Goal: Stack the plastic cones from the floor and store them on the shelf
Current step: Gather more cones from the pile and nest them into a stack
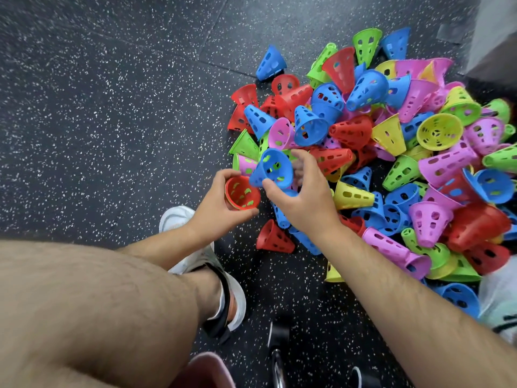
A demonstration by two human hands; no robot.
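Note:
A big heap of perforated plastic cones (391,152) in red, blue, green, yellow and pink lies on the dark speckled floor at the right. My left hand (215,208) grips a red cone (242,193) with its wide mouth facing up at me; green shows through its holes. My right hand (302,197) holds a blue cone (272,169) by its rim, tilted, just above and right of the red one, nearly touching it. A lone red cone (274,238) lies under my right wrist. No shelf is in view.
My bare knee (84,317) fills the lower left, with my white shoe (201,264) beside it. A black metal object (278,351) stands on the floor at the bottom centre. A grey surface (492,37) rises at the top right corner. The speckled floor (98,107) stretches left.

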